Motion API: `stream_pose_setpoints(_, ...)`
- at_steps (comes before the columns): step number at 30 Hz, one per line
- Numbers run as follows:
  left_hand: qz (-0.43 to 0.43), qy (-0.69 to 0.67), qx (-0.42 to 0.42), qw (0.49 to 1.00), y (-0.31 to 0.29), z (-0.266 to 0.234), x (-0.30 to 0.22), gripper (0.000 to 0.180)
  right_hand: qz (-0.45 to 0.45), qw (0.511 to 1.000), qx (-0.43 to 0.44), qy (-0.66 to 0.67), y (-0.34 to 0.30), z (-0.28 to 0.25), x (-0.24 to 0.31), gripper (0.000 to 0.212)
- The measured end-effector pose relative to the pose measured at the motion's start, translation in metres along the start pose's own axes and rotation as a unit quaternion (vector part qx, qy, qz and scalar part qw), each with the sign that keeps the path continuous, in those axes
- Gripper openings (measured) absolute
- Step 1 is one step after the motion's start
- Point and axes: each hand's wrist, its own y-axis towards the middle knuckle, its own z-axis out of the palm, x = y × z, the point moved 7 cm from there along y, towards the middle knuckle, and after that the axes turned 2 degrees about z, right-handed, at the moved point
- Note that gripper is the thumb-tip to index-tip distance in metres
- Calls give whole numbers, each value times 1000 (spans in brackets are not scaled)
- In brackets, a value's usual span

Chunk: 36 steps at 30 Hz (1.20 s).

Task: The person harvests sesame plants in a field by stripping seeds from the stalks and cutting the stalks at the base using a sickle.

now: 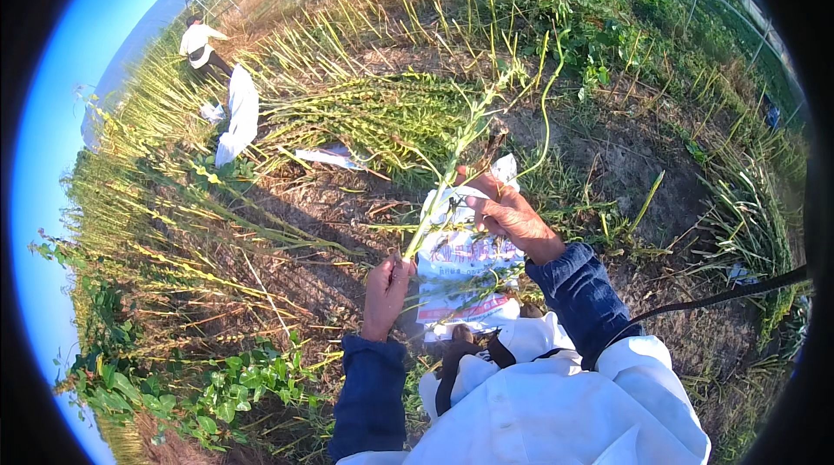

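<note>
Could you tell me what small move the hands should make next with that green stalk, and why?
Probably slide the right hand further up the green stalk. The left hand already pinches its cut base, the right grips it mid-length above the white printed sack, and the upper part looks unhandled as yet.

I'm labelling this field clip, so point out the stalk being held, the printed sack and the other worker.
green stalk [443, 182], head view, on its middle stretch above the left hand.
printed sack [460, 261], head view, on its white printed face.
other worker [198, 39], head view, on the white-shirted back.
</note>
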Motion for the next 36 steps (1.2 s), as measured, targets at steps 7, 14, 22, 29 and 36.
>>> stream_pose_setpoints(7,21,41,-17,999,-13,-25,4,27,24,962,-4,-273,18,-3,-23,24)
stream_pose_setpoints(14,4,110,-22,994,-14,-34,54,25,-44,907,-417,39,-56,-239,-13,23)
stream_pose_setpoints(22,72,279,98,953,24,65,110,10,49,870,-489,-25,-253,-243,-49,21)
stream_pose_setpoints(29,146,294,144,934,79,193,194,8,157,786,-596,-45,-362,-202,-62,25)
stream_pose_setpoints(36,176,400,-9,899,101,281,226,38,256,794,-551,-32,-319,-207,-70,24)
